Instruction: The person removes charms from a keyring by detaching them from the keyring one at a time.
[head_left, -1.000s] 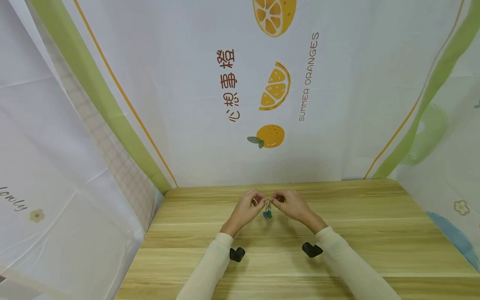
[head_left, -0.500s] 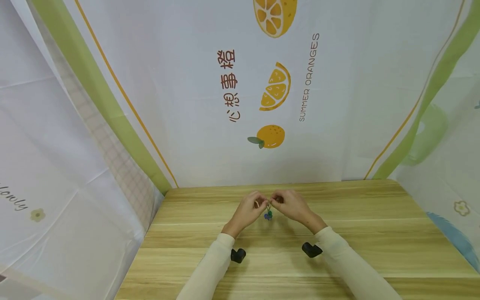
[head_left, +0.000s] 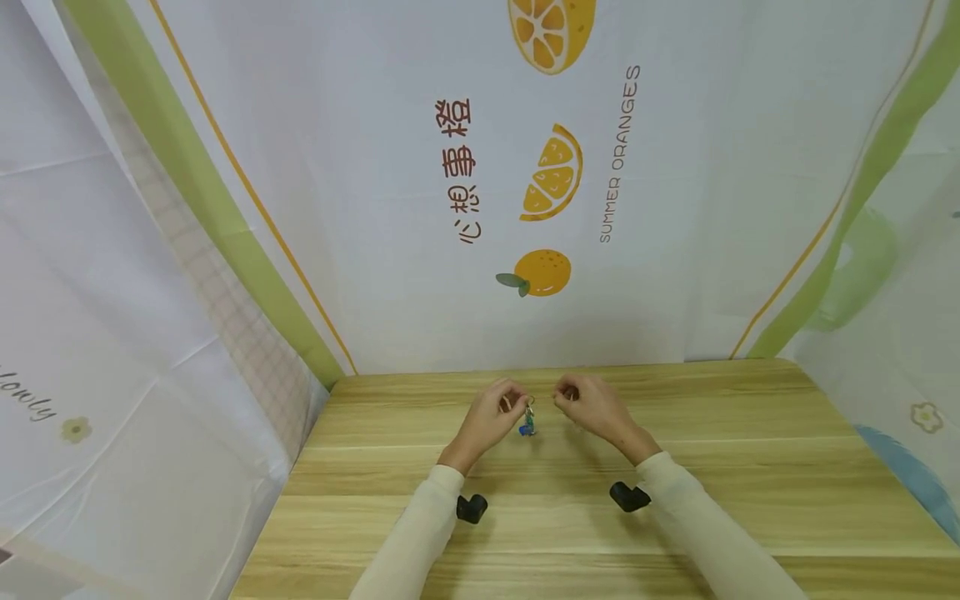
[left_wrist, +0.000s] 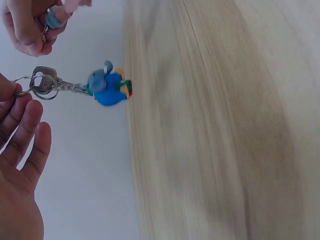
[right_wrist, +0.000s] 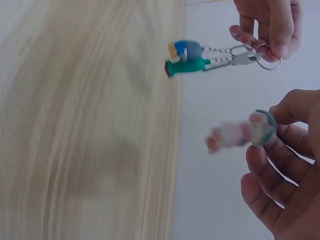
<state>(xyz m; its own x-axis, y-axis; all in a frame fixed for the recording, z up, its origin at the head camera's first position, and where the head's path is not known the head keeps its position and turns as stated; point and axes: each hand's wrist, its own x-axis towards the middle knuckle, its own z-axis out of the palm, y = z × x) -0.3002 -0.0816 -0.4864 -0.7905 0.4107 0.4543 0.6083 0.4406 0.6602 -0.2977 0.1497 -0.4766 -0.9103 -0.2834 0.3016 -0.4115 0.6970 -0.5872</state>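
1. Head view: the key bunch (head_left: 528, 419) might fall if the left hand (head_left: 487, 414) lets it slip, and it would likely land on the tabletop (head_left: 750, 467) near the far edge. It hangs in the air just under the left fingertips, on the side facing the right hand (head_left: 596, 410). Both hands are up over the wood, about midway between the two far corners. What the right hand has is too tiny to make out here.

2. Left wrist view: thin, smooth rings (left_wrist: 32, 88) could slide out, because only the left thumb and pointing finger pinch them. The other left fingers are loose and spread out. The key (left_wrist: 46, 72) is on the rings, close to those fingertips. The blue toy (left_wrist: 106, 90) hangs farther off on a chain (left_wrist: 72, 87). If it swings, the chains may get in a tangle.

3. Right wrist view: the pink toy (right_wrist: 229, 135) could drop too, as the right thumb and a finger pinch just its top end. The other right fingers are a bit bent and hold nothing. The pink toy is blurry and hangs from the fingertips, apart from the green toy (right_wrist: 187, 66) on the left hand's bunch.
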